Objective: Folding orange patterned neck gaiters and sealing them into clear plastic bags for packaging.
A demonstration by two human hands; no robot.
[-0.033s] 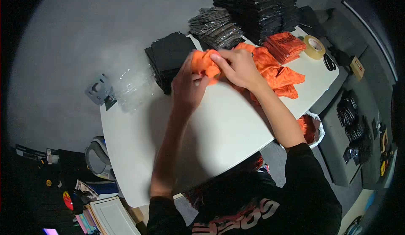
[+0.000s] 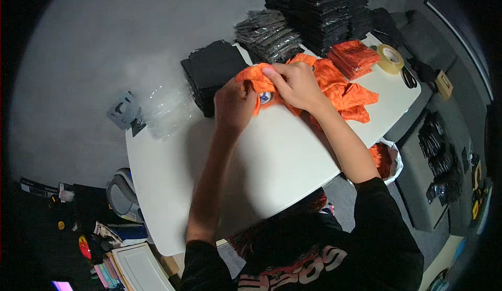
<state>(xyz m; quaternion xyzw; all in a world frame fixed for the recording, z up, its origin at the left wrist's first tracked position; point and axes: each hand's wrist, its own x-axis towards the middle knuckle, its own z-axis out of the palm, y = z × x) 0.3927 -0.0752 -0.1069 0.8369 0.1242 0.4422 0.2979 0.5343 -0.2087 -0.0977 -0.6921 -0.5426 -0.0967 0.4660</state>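
Observation:
Both my hands are raised over the far part of the white table (image 2: 272, 160), pinching a piece of orange mottled cloth (image 2: 253, 75). My left hand (image 2: 234, 106) has its fingers curled on the cloth's left side. The thumb of my right hand (image 2: 297, 82) presses on its upper edge. A round blue-and-white badge (image 2: 266, 97) shows on the cloth, which hangs down between the hands. Just behind my right hand lies crumpled orange fabric (image 2: 340, 89); whether it joins the held piece cannot be seen.
Black flat packets (image 2: 212, 63) are stacked beyond my left hand, near clear plastic bags (image 2: 167, 108). Farther back stand silvery-black packets (image 2: 266, 35) and a tall black stack (image 2: 319, 19). Folded orange packets (image 2: 354, 59) and a tape roll (image 2: 390, 59) sit far right.
My left fingers have curled in tighter on the cloth. The bunched cloth has spread and hangs lower, so the round badge now shows. My right hand has barely moved.

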